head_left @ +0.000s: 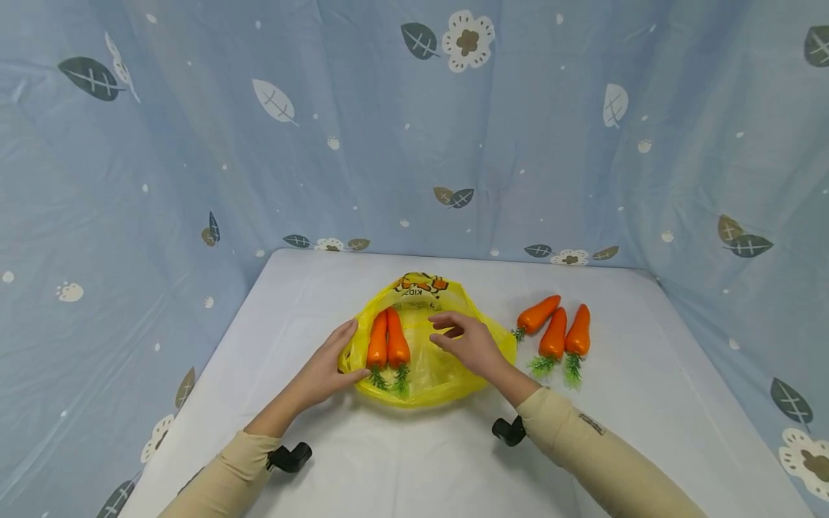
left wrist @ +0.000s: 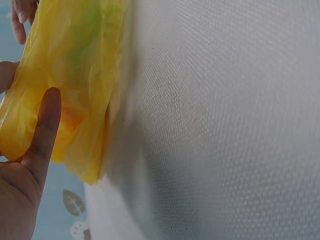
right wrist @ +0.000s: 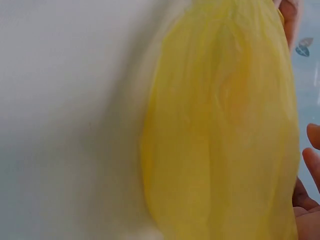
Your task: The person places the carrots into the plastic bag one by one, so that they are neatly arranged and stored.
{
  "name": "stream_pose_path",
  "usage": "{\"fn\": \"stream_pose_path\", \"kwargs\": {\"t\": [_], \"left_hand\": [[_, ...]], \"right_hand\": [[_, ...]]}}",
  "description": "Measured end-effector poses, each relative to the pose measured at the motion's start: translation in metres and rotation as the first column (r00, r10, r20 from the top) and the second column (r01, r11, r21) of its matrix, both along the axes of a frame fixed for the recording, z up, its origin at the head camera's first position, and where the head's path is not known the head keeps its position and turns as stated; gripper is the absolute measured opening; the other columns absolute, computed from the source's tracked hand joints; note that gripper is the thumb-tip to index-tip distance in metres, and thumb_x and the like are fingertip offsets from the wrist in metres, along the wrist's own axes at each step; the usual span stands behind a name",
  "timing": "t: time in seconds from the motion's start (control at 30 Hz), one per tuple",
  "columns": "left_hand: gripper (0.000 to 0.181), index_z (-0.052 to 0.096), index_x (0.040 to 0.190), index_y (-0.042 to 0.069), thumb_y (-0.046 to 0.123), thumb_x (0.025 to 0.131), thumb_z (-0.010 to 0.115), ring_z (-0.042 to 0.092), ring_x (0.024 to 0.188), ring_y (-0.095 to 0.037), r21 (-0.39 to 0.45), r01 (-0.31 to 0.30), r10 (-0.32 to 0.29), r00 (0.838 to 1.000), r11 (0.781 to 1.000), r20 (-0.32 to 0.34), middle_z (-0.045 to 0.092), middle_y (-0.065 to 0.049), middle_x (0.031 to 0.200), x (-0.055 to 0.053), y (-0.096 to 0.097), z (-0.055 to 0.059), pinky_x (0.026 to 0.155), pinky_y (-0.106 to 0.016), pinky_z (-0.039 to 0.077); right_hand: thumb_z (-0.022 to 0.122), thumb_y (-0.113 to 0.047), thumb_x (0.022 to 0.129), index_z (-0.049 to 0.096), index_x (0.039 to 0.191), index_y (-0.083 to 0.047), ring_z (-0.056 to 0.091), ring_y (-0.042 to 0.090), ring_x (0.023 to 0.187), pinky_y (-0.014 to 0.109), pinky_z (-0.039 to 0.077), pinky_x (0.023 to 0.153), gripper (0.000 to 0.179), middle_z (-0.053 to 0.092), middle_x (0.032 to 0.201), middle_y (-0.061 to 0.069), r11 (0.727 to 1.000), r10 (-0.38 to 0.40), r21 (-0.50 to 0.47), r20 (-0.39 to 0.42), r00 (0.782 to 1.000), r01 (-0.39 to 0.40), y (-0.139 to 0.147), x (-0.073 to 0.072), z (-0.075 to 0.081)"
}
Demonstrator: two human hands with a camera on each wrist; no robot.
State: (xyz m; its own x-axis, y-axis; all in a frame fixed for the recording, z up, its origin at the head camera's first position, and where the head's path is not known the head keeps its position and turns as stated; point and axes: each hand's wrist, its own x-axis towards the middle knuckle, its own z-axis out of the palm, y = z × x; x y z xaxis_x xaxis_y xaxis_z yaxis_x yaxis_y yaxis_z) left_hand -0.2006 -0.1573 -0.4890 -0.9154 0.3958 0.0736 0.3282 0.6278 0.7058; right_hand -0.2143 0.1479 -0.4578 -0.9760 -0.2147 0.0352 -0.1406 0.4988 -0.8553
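A yellow plastic bag [head_left: 434, 370] lies on the table with its mouth spread wide and a printed cartoon at its far rim. Inside its left half, two orange carrots [head_left: 378, 344] with green leafy tops lie side by side. My left hand [head_left: 324, 365] rests against the bag's left side. Its straight thumb [left wrist: 47, 117] touches the outside of the yellow plastic in the left wrist view. Over the right half of the mouth hovers my right hand [head_left: 469, 345], fingers loosely bent and holding nothing. The bag [right wrist: 225, 130] hides most of that hand in the right wrist view.
Right of the bag lie three more carrots [head_left: 553, 337], close together with their leafy ends toward me. They rest on the white tabletop [head_left: 311, 277]. A blue curtain [head_left: 369, 129] printed with leaves and flowers stands behind the table and along both sides.
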Motion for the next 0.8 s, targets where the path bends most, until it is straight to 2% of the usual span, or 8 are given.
{"fn": "stream_pose_path", "kwargs": {"t": [0.3,0.57,0.8], "left_hand": [[0.095,0.020,0.161,0.001,0.027,0.091,0.078,0.025,0.149,-0.046,0.001,-0.002,0.002,1.000,1.000,0.000,0.019,-0.022,0.166,0.002,0.000,0.000,0.117,-0.062,0.026],[0.095,0.020,0.161,0.001,0.027,0.091,0.078,0.025,0.149,-0.046,-0.006,-0.009,0.009,1.000,1.000,0.002,0.019,-0.023,0.166,0.001,0.000,-0.001,0.117,-0.064,0.026],[0.095,0.021,0.162,0.002,0.027,0.091,0.078,0.025,0.149,-0.045,-0.014,-0.011,0.011,1.000,1.000,0.005,0.019,-0.021,0.166,0.001,0.001,-0.001,0.117,-0.063,0.026]], "right_hand": [[0.073,-0.021,0.096,0.069,0.130,-0.016,0.064,0.025,0.106,0.034,0.059,0.083,0.035,0.069,0.125,0.011,1.000,-0.023,-0.011,-0.001,1.000,0.023,0.018,-0.002,0.006],[0.072,-0.019,0.096,0.069,0.130,-0.015,0.067,0.025,0.099,0.033,0.060,0.081,0.034,0.070,0.119,0.008,0.998,-0.053,-0.040,-0.033,0.998,0.052,0.029,-0.002,0.011],[0.072,-0.020,0.097,0.068,0.130,-0.015,0.067,0.025,0.098,0.034,0.060,0.081,0.034,0.070,0.121,0.012,0.996,-0.075,-0.059,-0.058,0.995,0.071,0.040,-0.002,0.012]]}}
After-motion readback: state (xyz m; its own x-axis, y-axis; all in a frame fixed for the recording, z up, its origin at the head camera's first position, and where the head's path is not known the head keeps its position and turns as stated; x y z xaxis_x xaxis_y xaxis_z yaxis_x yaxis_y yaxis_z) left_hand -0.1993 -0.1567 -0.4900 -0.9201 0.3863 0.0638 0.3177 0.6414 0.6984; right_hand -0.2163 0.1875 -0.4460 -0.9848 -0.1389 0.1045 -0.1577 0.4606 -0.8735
